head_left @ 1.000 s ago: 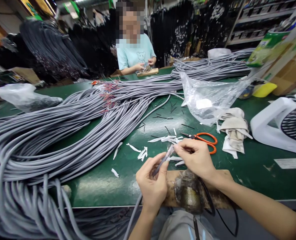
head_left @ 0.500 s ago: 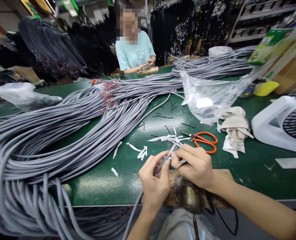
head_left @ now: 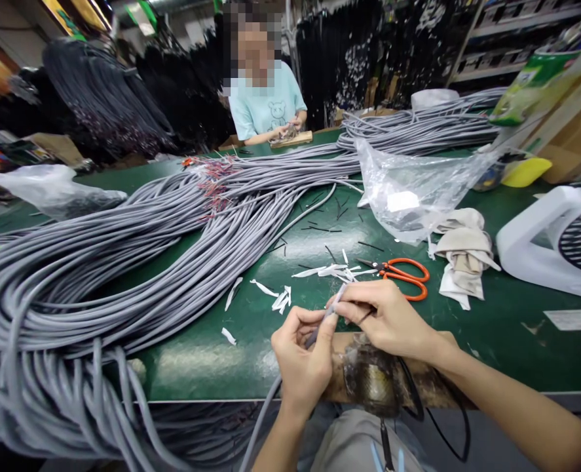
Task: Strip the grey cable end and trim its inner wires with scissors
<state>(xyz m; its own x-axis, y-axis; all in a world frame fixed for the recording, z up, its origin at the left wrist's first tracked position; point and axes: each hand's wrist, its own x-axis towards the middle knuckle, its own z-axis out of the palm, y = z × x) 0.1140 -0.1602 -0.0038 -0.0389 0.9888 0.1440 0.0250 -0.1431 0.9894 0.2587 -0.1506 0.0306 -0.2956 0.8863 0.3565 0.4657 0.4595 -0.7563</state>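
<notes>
green table (head_left: 491, 341), both hands (head_left: 304, 359) (head_left: 387, 316) pinching grey cable (head_left: 319, 324) end

Grey cables (head_left: 123, 262) in pale, uniform bundles sweep across a dark green table (head_left: 506, 334), some ends showing thin red wire tips (head_left: 214, 180). White paper scraps (head_left: 280, 298) fleck the green surface beside scissors (head_left: 403, 276) with bright orange handles. A clear plastic bag (head_left: 412, 190) carries a white label, and beige-and-white cloths (head_left: 462, 255) lie crumpled next to it. A white fan housing (head_left: 540, 242) frames a black grille. Across the table, a person's light turquoise T-shirt (head_left: 265, 105) bears a small bear print. A yellow container (head_left: 526, 172) sits near brown cardboard.
</notes>
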